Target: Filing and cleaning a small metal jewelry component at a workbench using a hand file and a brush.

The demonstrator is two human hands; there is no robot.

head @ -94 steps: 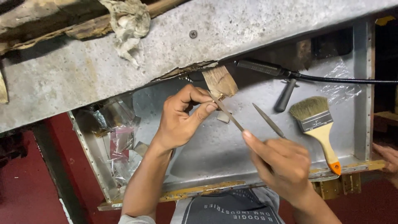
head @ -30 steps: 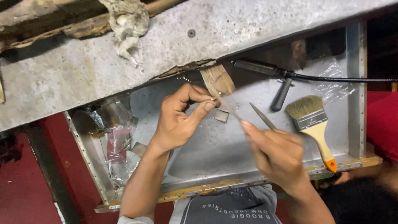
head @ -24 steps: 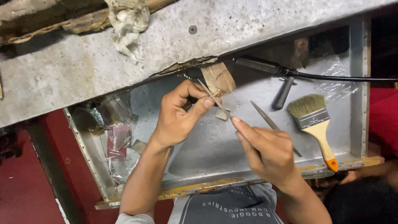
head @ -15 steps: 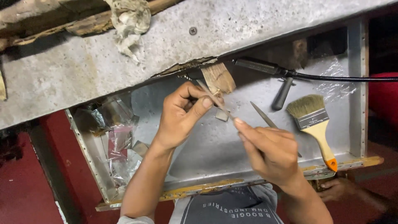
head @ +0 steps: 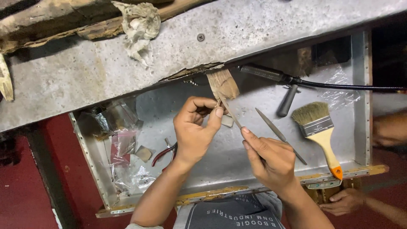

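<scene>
**Filing a small piece over a metal tray**

While the left hand [head: 193, 131] pinches a tiny workpiece [head: 218, 103] between thumb and fingertips against the worn wooden peg [head: 223, 84], the right hand [head: 269, 159] grips a slim file [head: 231, 113], forefinger stretched along it, its tip meeting the piece. Both work above a shallow metal tray [head: 360, 76]. A second file [head: 277, 133] lies just right of the hands, with a paintbrush [head: 319, 131] and a dark-handled tool [head: 287, 100] farther right. Red-handled pliers [head: 164, 153] and crumpled plastic bags [head: 121, 140] sit left. Another person's hand [head: 344, 202] rests near the tray's near right corner.
</scene>
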